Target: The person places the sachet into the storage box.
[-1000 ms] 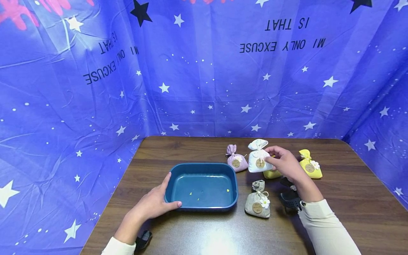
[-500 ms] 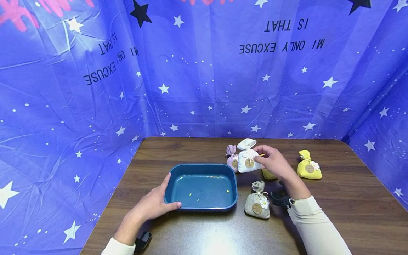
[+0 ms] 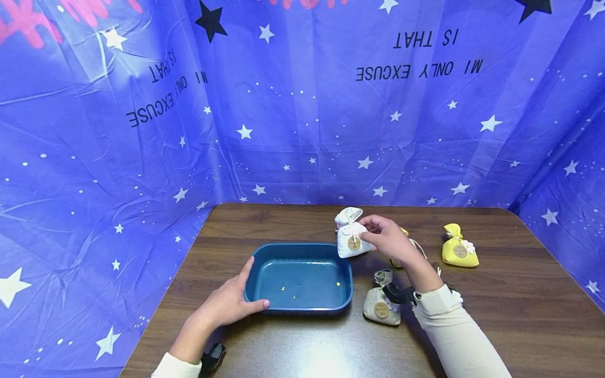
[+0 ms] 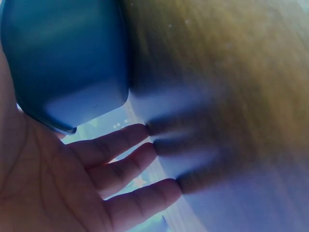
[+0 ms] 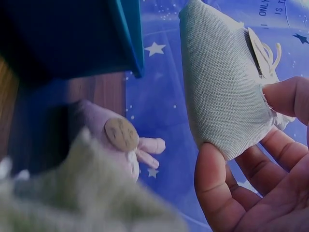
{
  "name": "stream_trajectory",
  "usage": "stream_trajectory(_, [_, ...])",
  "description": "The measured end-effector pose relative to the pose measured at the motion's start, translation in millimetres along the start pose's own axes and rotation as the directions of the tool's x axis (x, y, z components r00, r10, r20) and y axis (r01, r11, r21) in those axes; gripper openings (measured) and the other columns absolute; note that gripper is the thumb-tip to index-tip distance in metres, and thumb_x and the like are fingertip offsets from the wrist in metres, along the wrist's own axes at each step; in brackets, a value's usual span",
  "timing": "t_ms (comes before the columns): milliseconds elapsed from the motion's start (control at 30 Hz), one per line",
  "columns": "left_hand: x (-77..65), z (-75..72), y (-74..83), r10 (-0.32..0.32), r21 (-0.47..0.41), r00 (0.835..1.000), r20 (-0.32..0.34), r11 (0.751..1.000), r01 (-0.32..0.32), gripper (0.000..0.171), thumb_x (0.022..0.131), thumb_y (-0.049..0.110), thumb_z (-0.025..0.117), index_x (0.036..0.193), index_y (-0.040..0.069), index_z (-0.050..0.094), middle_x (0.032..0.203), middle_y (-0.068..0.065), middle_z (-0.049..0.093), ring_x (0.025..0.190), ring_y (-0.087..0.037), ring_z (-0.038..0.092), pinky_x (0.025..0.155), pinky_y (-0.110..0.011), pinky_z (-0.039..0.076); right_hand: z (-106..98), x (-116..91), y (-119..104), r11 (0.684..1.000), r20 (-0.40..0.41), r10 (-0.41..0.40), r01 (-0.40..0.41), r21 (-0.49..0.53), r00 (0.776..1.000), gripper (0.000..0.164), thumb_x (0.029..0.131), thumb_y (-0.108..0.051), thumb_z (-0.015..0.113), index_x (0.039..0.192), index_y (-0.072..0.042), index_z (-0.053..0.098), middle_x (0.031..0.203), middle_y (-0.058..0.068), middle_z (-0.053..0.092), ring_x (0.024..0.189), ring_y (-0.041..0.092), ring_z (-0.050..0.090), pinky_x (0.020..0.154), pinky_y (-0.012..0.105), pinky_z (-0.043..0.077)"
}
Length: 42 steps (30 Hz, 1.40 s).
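Observation:
My right hand [image 3: 389, 241] pinches a small white cloth sachet [image 3: 351, 244], with a knotted neck and round tag, above the table beside the bin's back right corner. In the right wrist view, thumb and fingers are at the sachet's [image 5: 227, 82] lower side and tied neck. My left hand [image 3: 231, 296] rests against the left end of a dark teal plastic bin [image 3: 302, 308], thumb at its front rim. In the left wrist view, straight fingers [image 4: 140, 200] reach past the bin's wall [image 4: 72, 58]. Yellow specks lie on the bin's floor.
A grey sachet [image 3: 378, 312] stands right of the bin, partly behind the right wrist strap. One yellow sachet [image 3: 459, 252] sits farther right; another is mostly hidden behind the right hand. A pink sachet [image 5: 96, 118] stands behind the white one. A starry blue curtain [image 3: 302, 131] surrounds the table.
The right hand has carried the white sachet left, from in front of a yellow sachet toward the bin, now covering most of the pink one. The left hand and bin have stayed put.

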<state>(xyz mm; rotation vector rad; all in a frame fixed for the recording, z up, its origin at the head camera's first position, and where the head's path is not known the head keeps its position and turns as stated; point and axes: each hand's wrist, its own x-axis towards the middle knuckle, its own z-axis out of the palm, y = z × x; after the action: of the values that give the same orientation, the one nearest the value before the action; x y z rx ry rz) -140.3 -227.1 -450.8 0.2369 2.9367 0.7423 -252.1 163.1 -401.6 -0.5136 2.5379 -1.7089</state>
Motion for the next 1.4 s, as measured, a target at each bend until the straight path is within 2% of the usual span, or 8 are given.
stream_trajectory(233, [-0.4,-0.4,0.8,-0.010,-0.011,1.000,0.009,1.000,0.010,0.117,0.076,0.063,0.076,0.160,0.013,0.014,0.139,-0.028,0.052,0.123,-0.040,0.054,0.098,-0.057,0.044,9.2,7.4,-1.9,0.999,0.030,-0.048,0.048,0.011,0.998,0.025,0.088,0.000,0.066,0.112,0.007,0.062,0.090,0.011,0.064,0.073,0.015,0.056,0.051,0.028,0.049])
stream_trajectory(500, [-0.1,0.2,1.0,-0.011,-0.011,1.000,0.002,1.000,0.011,0.116,0.075,0.063,0.076,0.160,0.013,0.015,0.139,-0.027,0.052,0.123,-0.039,0.054,0.098,-0.056,0.044,18.4,13.3,-3.2,1.000,0.058,-0.007,0.005,0.025,0.998,0.027,0.089,0.000,0.066,0.115,0.006,0.062,0.094,0.014,0.064,0.074,0.016,0.057,0.051,0.035,0.052])
stream_trajectory(733, [-0.5,-0.2,1.2,-0.010,-0.013,1.000,0.002,1.000,0.010,0.118,0.074,0.064,0.077,0.160,0.013,0.014,0.139,-0.027,0.052,0.123,-0.039,0.055,0.098,-0.056,0.044,32.8,18.8,-4.7,0.995,0.083,0.044,-0.051,0.080,0.996,0.027,0.088,-0.001,0.066,0.114,0.005,0.061,0.099,0.015,0.062,0.082,0.019,0.058,0.062,0.056,0.057])
stream_trajectory(833, [-0.4,-0.1,1.2,-0.011,-0.008,1.000,-0.001,1.000,0.011,0.118,0.074,0.064,0.077,0.160,0.012,0.015,0.139,-0.027,0.052,0.122,-0.039,0.055,0.097,-0.056,0.045,40.0,22.6,-5.7,0.996,0.096,0.051,-0.057,0.065,0.994,0.024,0.088,-0.002,0.065,0.111,0.002,0.062,0.096,0.012,0.062,0.080,0.019,0.058,0.059,0.053,0.057])
stream_trajectory(1033, [0.2,0.5,2.1,0.000,-0.003,1.000,-0.007,1.000,0.000,0.117,0.074,0.062,0.077,0.160,0.012,0.016,0.136,-0.027,0.054,0.121,-0.038,0.056,0.097,-0.055,0.046,50.7,28.5,-9.2,1.000,0.106,0.006,-0.007,0.014,0.994,0.021,0.087,-0.001,0.066,0.107,0.001,0.065,0.089,0.008,0.062,0.075,0.017,0.057,0.053,0.039,0.054])
stream_trajectory(1400, [0.2,0.5,1.3,-0.004,-0.005,1.000,-0.010,1.000,0.003,0.117,0.074,0.062,0.078,0.160,0.010,0.016,0.136,-0.027,0.054,0.120,-0.039,0.056,0.097,-0.055,0.045,62.4,35.6,-17.8,1.000,0.134,0.003,-0.004,0.003,0.991,0.023,0.086,-0.003,0.068,0.108,0.001,0.065,0.090,0.008,0.064,0.075,0.016,0.057,0.056,0.044,0.054])
